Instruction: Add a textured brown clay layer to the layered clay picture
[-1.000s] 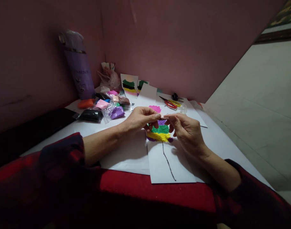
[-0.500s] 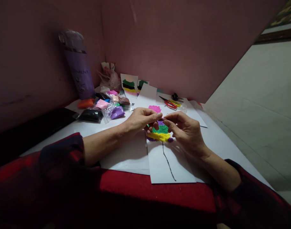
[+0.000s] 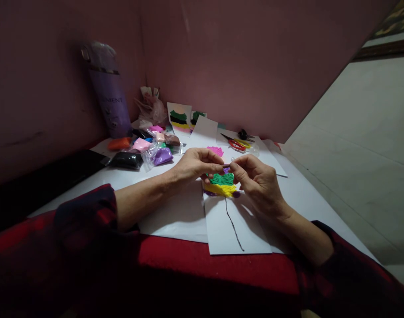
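My left hand point(image 3: 201, 164) and my right hand point(image 3: 257, 180) meet fingertip to fingertip. Between their thumbs and forefingers is a thin, short dark piece of modelling clay point(image 3: 226, 166), mostly covered by the fingers. Beneath them lies a white sheet point(image 3: 237, 225) with textured bands of coloured clay: pink at the top, then purple, green point(image 3: 222, 179) and yellow point(image 3: 226, 190). Purple clay shows at the lower edge of the bands. A wavy black line point(image 3: 233, 225) runs down from the yellow band. My hands hide part of the bands.
Left of my hands lie several plastic packets of coloured clay, including a purple one point(image 3: 163, 156) and a black one point(image 3: 126, 160). A purple bottle point(image 3: 109, 101) stands by the wall. Red-handled scissors point(image 3: 237, 145) lie at the back right, near painted cards point(image 3: 180, 119).
The fingertips have drawn slightly apart, so more of the dark clay piece shows between them. The sheet and everything around it stay in place.
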`<state>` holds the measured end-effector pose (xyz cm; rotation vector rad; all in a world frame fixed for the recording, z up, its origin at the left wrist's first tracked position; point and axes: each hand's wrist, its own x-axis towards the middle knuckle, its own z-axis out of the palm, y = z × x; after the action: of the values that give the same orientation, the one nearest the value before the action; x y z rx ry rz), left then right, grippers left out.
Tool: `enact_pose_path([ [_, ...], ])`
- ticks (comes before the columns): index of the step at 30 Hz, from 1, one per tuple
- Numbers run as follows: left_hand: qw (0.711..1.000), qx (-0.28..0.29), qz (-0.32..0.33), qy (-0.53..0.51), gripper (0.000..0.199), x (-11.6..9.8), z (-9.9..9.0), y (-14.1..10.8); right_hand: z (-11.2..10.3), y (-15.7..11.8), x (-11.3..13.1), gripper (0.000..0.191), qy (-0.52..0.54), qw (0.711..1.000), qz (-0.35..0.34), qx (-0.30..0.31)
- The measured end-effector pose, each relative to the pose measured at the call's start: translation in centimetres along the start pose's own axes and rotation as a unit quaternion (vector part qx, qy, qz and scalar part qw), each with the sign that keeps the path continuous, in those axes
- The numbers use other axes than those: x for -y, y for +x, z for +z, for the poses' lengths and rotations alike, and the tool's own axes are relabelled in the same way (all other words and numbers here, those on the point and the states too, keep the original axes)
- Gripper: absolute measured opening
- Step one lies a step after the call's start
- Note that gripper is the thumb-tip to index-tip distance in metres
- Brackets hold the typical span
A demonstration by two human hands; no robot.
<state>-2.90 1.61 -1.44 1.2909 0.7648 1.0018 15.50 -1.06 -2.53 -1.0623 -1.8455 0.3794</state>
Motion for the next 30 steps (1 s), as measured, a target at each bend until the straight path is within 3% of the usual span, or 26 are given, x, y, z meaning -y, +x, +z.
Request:
enact_pose_path([
  [18, 1.000, 0.017, -0.021, 0.014, 0.013, 0.29, -0.16, 0.16, 0.01, 0.05, -0.03, 0.046, -0.031, 0.999, -0.009, -0.006],
  [30, 0.999, 0.004, -0.017, 0.030, 0.011, 0.10, 0.11, 0.07, -0.04, 0.01, -0.36, 0.038, 0.015, 1.000, -0.011, -0.002],
])
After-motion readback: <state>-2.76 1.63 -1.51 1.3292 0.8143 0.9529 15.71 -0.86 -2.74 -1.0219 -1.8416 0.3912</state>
